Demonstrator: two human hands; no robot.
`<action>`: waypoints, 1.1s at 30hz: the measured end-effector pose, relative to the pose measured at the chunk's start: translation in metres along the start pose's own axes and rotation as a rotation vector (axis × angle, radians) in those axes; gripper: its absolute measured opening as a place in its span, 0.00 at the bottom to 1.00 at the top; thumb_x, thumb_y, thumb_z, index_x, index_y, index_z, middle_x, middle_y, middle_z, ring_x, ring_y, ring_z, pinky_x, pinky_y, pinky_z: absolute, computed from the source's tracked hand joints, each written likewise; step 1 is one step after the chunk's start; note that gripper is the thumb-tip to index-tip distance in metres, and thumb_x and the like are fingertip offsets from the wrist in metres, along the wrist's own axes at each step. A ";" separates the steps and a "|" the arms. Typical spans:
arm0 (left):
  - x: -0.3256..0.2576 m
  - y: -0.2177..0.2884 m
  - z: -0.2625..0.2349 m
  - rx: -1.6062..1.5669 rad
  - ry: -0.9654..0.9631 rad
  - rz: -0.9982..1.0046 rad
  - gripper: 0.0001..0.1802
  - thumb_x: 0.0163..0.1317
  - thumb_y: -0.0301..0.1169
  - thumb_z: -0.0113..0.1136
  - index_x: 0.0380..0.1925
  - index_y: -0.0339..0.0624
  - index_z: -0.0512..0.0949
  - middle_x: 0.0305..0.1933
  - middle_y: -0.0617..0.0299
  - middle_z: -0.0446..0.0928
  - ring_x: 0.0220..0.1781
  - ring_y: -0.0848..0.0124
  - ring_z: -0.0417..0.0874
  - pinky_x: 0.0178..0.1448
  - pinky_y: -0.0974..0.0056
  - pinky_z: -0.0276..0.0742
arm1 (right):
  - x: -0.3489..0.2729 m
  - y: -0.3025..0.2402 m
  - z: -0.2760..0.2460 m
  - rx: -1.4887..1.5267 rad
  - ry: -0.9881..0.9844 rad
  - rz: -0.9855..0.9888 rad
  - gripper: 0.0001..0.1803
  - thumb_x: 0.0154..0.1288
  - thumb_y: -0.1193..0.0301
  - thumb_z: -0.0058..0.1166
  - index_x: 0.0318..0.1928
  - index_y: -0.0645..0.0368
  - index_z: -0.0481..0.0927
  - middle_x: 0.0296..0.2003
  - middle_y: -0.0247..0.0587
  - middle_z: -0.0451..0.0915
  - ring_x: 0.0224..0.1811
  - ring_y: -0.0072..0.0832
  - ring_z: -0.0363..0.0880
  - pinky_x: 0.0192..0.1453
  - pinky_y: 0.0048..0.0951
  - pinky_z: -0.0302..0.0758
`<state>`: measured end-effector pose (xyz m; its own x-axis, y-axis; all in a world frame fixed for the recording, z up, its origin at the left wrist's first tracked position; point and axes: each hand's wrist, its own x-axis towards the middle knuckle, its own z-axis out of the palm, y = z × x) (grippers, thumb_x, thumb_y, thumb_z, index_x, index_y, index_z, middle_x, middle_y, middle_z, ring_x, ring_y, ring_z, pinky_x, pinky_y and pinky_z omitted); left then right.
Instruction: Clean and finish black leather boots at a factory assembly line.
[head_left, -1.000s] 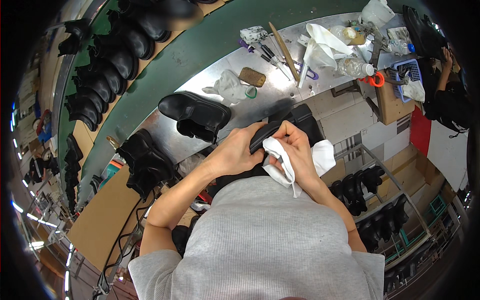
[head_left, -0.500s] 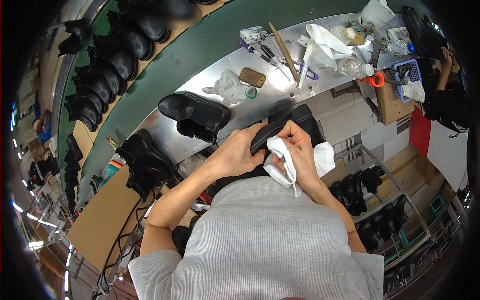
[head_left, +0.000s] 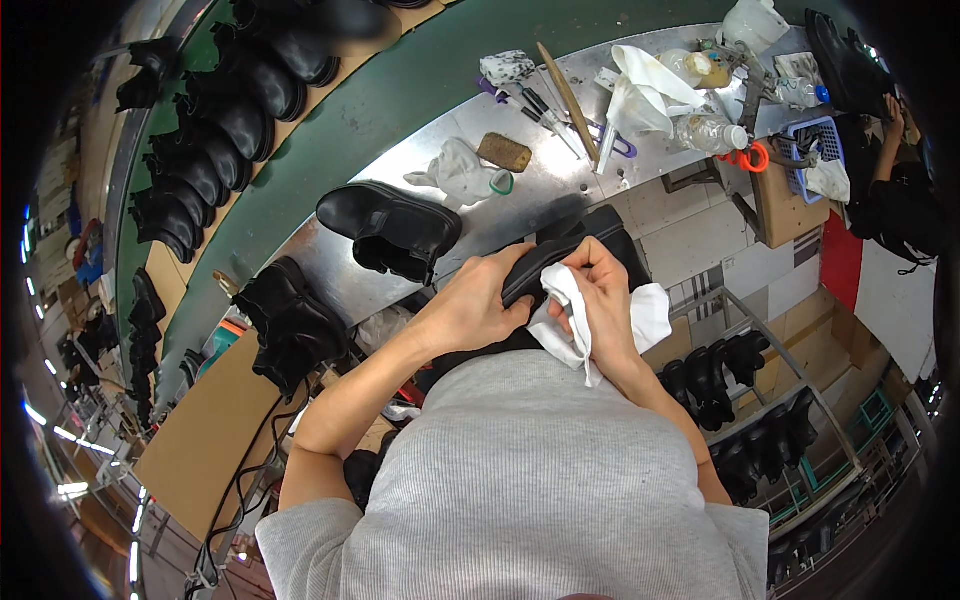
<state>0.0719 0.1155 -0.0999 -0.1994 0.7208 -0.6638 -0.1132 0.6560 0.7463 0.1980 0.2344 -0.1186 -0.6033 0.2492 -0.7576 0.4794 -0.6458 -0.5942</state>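
Several black boots (head_left: pixel 240 115), smooth and round-toed, stand in a row on a tan board (head_left: pixel 352 72) over a green surface (head_left: pixel 400 95). Next rightward: single black shoe (head_left: pixel 388 228), glossy, opening toward the wearer, on the metal worktop (head_left: pixel 325 282). Left hand (head_left: pixel 470 305): fingers clamped on one end of a held black shoe (head_left: pixel 537 270), located just in front of the torso, its long ridged edge uppermost. Brown block (head_left: pixel 505 153), coarse, oblong, lies beyond. Right hand (head_left: pixel 600 305): fingers pinched together on a soft, creased white cloth (head_left: pixel 575 340) at that edge; cloth-to-shoe contact cannot be told. Farther right: clear plastic bottle (head_left: pixel 708 134), lying on its side, contents indistinct; translucent jar (head_left: pixel 714 74) with yellowish matter inside. Far right: blue lattice basket (head_left: pixel 827 133), holding dark items, with a pale rag (head_left: pixel 828 181) at its near rim.
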 end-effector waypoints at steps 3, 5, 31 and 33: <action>0.001 -0.007 0.003 0.002 0.032 0.061 0.28 0.48 0.22 0.55 0.52 0.24 0.67 0.30 0.39 0.78 0.30 0.59 0.82 0.38 0.61 0.75 | -0.002 -0.003 0.002 -0.007 -0.061 0.006 0.05 0.66 0.77 0.46 0.31 0.60 0.68 0.20 0.35 0.76 0.17 0.15 0.75 0.16 0.15 0.67; -0.001 -0.009 0.004 0.017 0.054 0.105 0.28 0.48 0.22 0.55 0.52 0.24 0.67 0.31 0.39 0.78 0.30 0.59 0.82 0.38 0.61 0.75 | -0.004 -0.007 0.006 -0.007 -0.125 0.039 0.05 0.66 0.77 0.46 0.31 0.60 0.68 0.21 0.35 0.76 0.17 0.16 0.75 0.16 0.15 0.66; 0.005 -0.009 0.000 0.031 0.029 0.070 0.29 0.49 0.23 0.56 0.54 0.22 0.66 0.33 0.35 0.78 0.36 0.54 0.84 0.41 0.60 0.76 | 0.003 -0.008 0.005 -0.054 -0.091 0.010 0.05 0.65 0.78 0.46 0.31 0.60 0.67 0.20 0.35 0.75 0.17 0.16 0.74 0.17 0.16 0.66; 0.003 -0.007 0.002 0.011 0.034 0.065 0.29 0.49 0.23 0.56 0.54 0.23 0.66 0.33 0.35 0.78 0.36 0.53 0.83 0.41 0.60 0.75 | 0.003 -0.005 0.002 -0.038 -0.045 0.022 0.05 0.65 0.78 0.46 0.31 0.60 0.67 0.20 0.34 0.75 0.17 0.16 0.74 0.17 0.16 0.66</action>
<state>0.0739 0.1140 -0.1072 -0.2389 0.7543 -0.6115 -0.0883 0.6102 0.7873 0.1925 0.2366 -0.1169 -0.6196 0.2021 -0.7585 0.5162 -0.6230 -0.5877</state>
